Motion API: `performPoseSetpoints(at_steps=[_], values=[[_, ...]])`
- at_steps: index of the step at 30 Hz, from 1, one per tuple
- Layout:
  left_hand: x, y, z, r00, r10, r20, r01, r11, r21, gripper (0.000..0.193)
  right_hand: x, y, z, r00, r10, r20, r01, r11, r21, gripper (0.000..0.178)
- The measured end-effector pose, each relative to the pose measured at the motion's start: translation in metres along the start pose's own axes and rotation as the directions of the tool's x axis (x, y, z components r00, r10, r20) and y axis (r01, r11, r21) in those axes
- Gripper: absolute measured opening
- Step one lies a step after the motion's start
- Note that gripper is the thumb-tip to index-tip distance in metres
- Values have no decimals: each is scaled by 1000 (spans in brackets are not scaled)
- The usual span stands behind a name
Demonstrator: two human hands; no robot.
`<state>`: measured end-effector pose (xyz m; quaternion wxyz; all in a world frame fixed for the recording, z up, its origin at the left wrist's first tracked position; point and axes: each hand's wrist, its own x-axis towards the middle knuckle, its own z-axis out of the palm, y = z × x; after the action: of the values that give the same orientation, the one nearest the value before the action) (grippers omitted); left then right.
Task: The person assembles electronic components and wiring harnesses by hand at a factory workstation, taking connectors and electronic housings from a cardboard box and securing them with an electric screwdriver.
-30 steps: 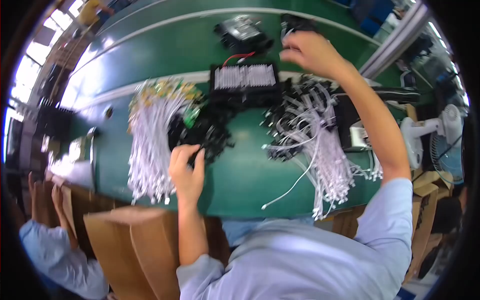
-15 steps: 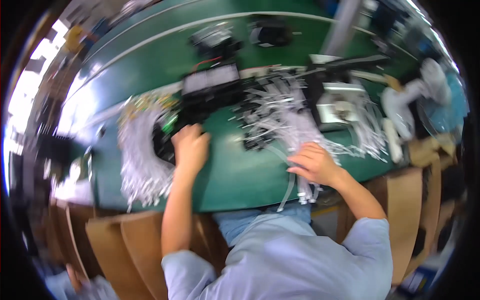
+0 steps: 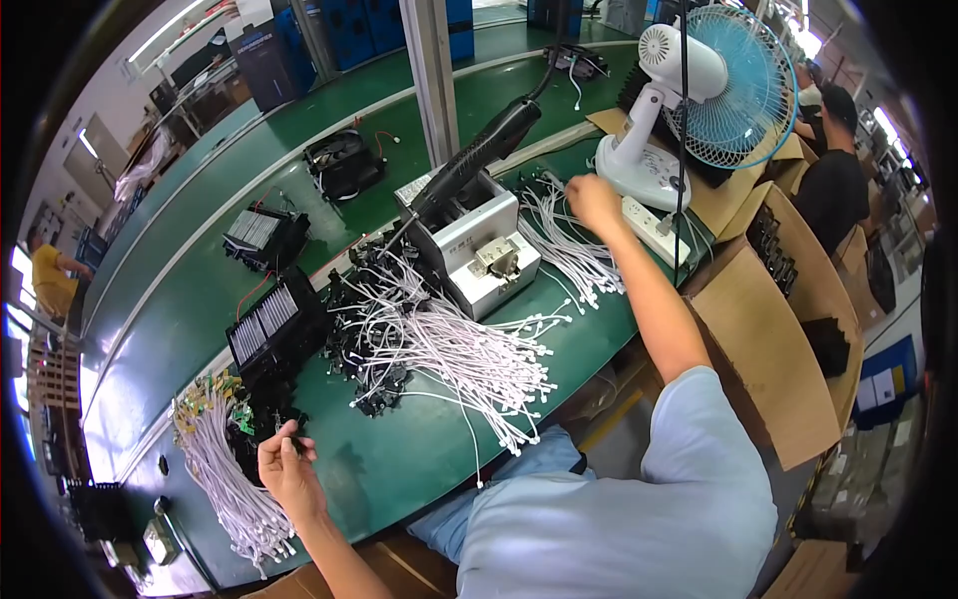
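At the front left, my left hand (image 3: 287, 469) pinches a small black part (image 3: 296, 440) between thumb and fingertips. It is raised beside a heap of black parts (image 3: 267, 401) and a bundle of white cables with green-and-yellow boards (image 3: 215, 474). My right hand (image 3: 596, 207) is stretched far to the right, with bent fingers at the upper end of a smaller bundle of white cables (image 3: 571, 245). What those fingertips hold, if anything, is hidden. Between the hands lies a large pile of white cables (image 3: 464, 354) with black parts at its far ends.
A metal box (image 3: 469, 250) with a black-handled tool (image 3: 489, 145) on it stands behind the large pile. A fan (image 3: 649, 165) and white power strip (image 3: 654, 232) flank my right hand. Black units (image 3: 264, 319) line the green bench. An open carton (image 3: 773, 349) stands at the right.
The view has swung right. My right hand has gone from the large cable pile to the smaller bundle by the fan. My left hand now shows a small black part.
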<state>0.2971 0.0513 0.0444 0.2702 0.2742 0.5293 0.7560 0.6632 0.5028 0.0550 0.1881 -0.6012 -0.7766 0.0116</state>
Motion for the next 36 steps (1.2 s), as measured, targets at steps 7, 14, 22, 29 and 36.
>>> performPoseSetpoints(at_steps=[7,14,22,29,36], values=[[-16,-28,20,965,-259,-32,236,921,-309,18,35,16,-38,950,-15,313,-313,-7,950,17],[-18,-19,58,965,-261,3,244,898,-366,35,21,21,-4,933,120,339,-335,635,697,18],[-35,-15,125,999,43,0,-42,972,230,33,-81,-66,-81,919,-245,309,-393,-495,775,13],[-65,-10,185,998,0,68,2,999,-34,55,-236,-175,-40,810,-585,20,-180,-216,960,15],[-88,2,89,975,1,-221,67,952,299,59,-219,-178,-21,641,-632,436,-674,-192,714,10]])
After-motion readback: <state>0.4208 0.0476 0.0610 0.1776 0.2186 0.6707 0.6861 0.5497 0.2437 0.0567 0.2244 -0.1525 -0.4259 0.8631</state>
